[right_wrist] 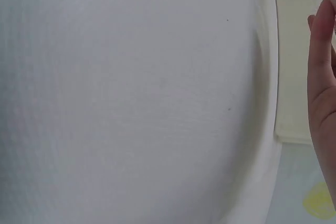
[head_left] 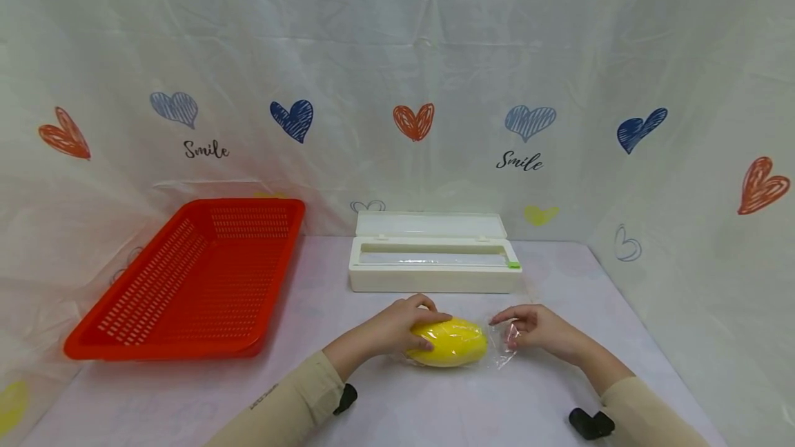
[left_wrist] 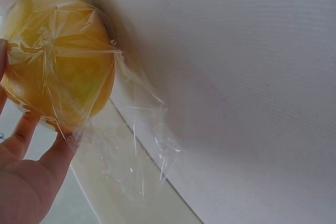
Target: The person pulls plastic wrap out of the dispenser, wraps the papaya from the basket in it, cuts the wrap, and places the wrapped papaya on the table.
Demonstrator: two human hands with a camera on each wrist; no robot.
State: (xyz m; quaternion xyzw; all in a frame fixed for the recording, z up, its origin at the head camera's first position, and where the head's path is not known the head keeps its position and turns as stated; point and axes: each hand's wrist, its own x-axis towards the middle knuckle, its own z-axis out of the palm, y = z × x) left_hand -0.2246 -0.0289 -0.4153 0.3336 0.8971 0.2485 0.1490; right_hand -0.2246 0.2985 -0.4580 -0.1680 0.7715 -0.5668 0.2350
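Note:
A smooth yellow oblong fruit [head_left: 452, 345] lies on its side on the table, wrapped in clear cling film. My left hand [head_left: 397, 326] grips its left end, thumb on the near side and fingers over the far side. Loose film [head_left: 499, 352] sticks out past the right end, where my right hand [head_left: 545, 328] pinches it between thumb and fingers. In the left wrist view the crinkled wrap [left_wrist: 144, 145] trails off the fruit [left_wrist: 68, 72]. The right wrist view catches only the edge of my right hand [right_wrist: 321, 85] and a bit of film.
Behind the hands stands a white cling film dispenser [head_left: 435, 281] with its lid raised and a green slider at its right end. A red perforated basket [head_left: 261, 316] sits at the left. A heart-patterned curtain [head_left: 459, 74] closes off the back and sides.

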